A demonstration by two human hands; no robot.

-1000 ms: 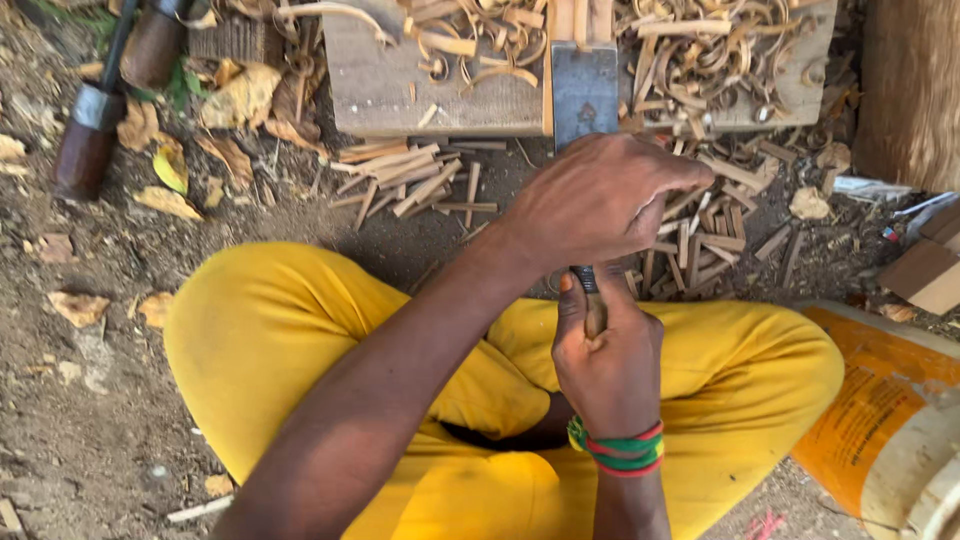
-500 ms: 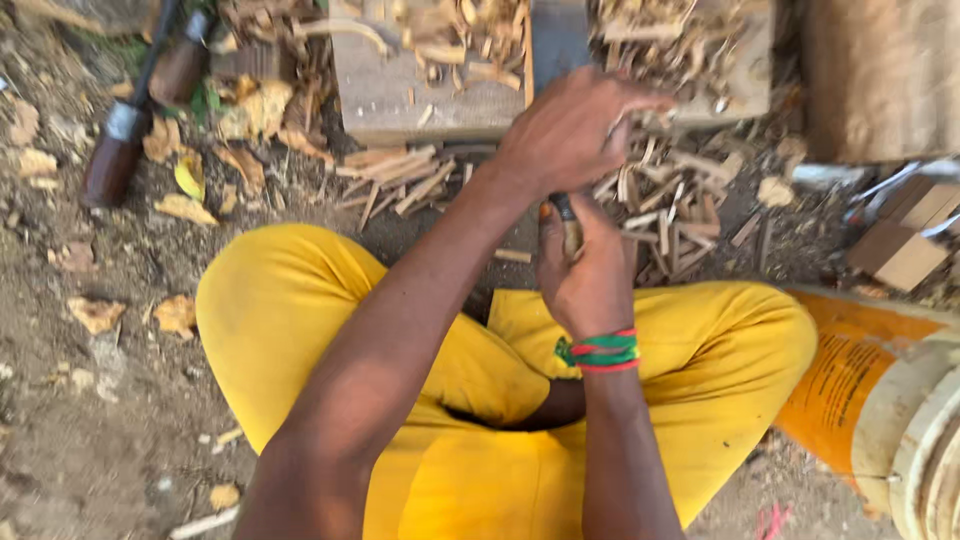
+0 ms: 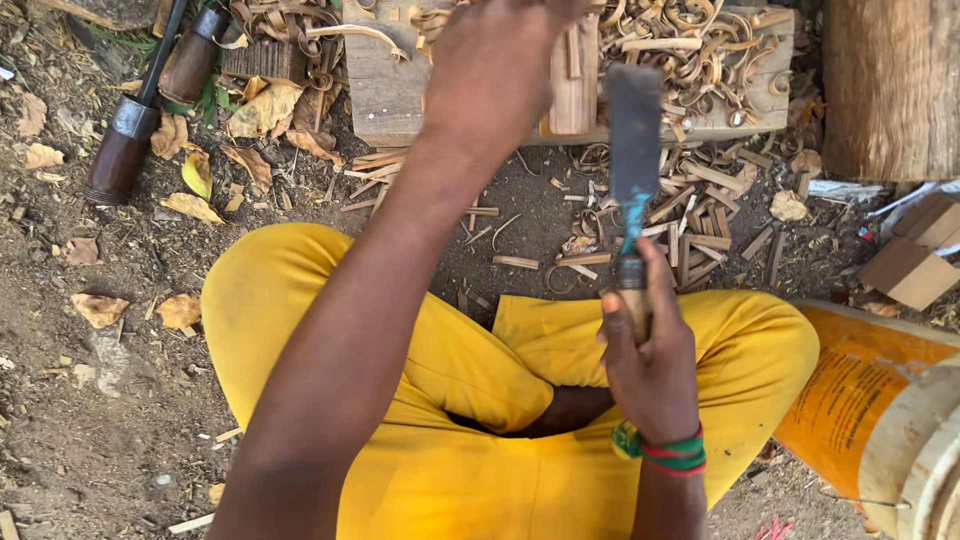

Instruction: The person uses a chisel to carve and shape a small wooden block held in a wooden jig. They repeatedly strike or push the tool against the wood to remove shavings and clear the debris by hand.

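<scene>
Gripping a wooden handle, the right hand (image 3: 650, 365) is wrapped tight around a flat-bladed knife (image 3: 634, 150), whose blade points up toward twelve o'clock. Blade tip lies over the near edge of a wooden block (image 3: 385, 95). Left hand (image 3: 495, 70), at eleven o'clock from the knife, presses on a small wooden piece (image 3: 577, 90) on the block; how far its fingers curl cannot be told. Curled shavings (image 3: 700, 40) cover the block's top at one o'clock. Split sticks (image 3: 715, 215) litter the dirt just beside the blade. Yellow trousers (image 3: 450, 400), legs crossed, at six o'clock. Dark-handled tool (image 3: 135, 125) at ten o'clock. Orange drum (image 3: 850, 395) at four o'clock. Log (image 3: 890, 85) at two o'clock.
</scene>
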